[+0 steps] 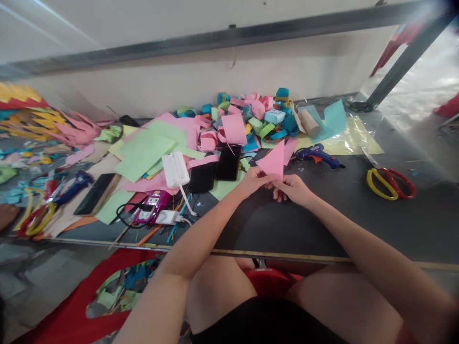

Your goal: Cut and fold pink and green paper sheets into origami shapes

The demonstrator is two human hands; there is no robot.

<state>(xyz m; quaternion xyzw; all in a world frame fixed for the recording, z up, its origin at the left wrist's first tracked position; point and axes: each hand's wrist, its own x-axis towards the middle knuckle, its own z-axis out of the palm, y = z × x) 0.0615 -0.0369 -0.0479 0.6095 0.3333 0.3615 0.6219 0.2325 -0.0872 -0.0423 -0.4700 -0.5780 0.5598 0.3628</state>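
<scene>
Between my two hands, just above the dark table [308, 224], is a pink paper triangle [274, 161]. My left hand [255, 181] pinches its lower left side. The fingers of my right hand [294, 188] are closed at its bottom corner, close against the left fingertips. Another pink paper piece [289, 152] shows behind the triangle. To the right of it lies a blue glue gun [319, 155]. A heap of curled paper pieces [251, 114] in pink, green and blue lies behind my hands.
Scissors [390, 181] with red and yellow handles lie at the right. Left of my hands are black phones [228, 163], a white power bank [175, 169], a purple power strip [152, 208] and green paper sheets [147, 150]. A red chair [71, 306] holding paper scraps stands below the table edge.
</scene>
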